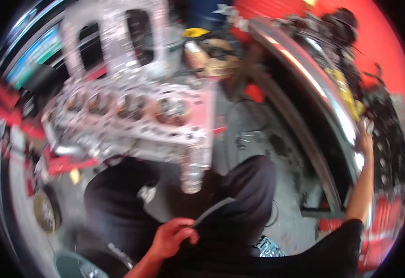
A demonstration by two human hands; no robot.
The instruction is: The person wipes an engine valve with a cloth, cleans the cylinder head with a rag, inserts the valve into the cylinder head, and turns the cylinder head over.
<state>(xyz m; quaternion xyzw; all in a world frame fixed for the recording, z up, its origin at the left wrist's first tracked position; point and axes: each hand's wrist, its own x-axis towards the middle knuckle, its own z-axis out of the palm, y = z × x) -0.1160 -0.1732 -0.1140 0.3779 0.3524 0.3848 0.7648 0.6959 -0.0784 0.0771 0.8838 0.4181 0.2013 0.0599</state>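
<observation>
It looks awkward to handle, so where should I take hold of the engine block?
Probably by both ends of the engine block, reached from the side by the knees: left hand on the left end, right hand on the right. Its long body lies crosswise there, and four open bores break up the face in view. Blur hides finer edges.

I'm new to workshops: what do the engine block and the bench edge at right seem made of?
Engine block: silvery metal, perhaps aluminium, from its pale grey sheen; blur leaves this open. Bench edge: smooth, polished-looking metal, given its bright reflections.
</observation>
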